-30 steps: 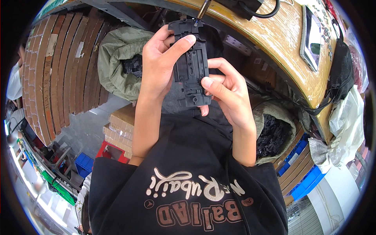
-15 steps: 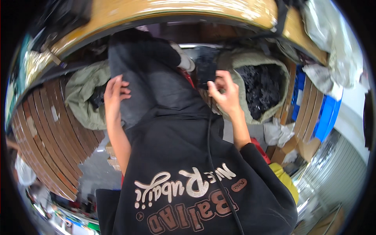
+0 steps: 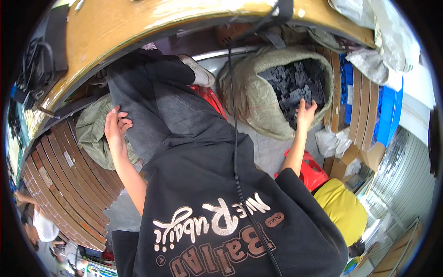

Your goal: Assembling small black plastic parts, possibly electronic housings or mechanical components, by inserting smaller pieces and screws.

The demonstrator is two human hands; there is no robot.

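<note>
My right hand [image 3: 305, 113] is over the mouth of an olive-grey woven sack [image 3: 251, 87] on my right. Its fingers are apart beside the black plastic-looking pieces [image 3: 297, 83] heaped inside, and nothing shows between them. I cannot tell whether the fingertips touch the heap. My left hand [image 3: 117, 128] hovers by my left thigh, fingers loosely bent and apart, holding nothing I can see. Just under it lies a second olive-grey sack [image 3: 94, 131], partly hidden by my hand and leg.
A wooden-topped table [image 3: 184, 14] curves across the front, with a black cable [image 3: 235, 120] hanging down before me. Stacked brown boards [image 3: 69, 180] stand at left. Blue crates [image 3: 390, 111] and a red stool [image 3: 310, 171] are at right, near a person in yellow [image 3: 340, 207].
My right hand has moved right, from beside a blurred dark thing near my knee to the sack's mouth. That dark thing no longer shows there. My left hand has shifted slightly left.
</note>
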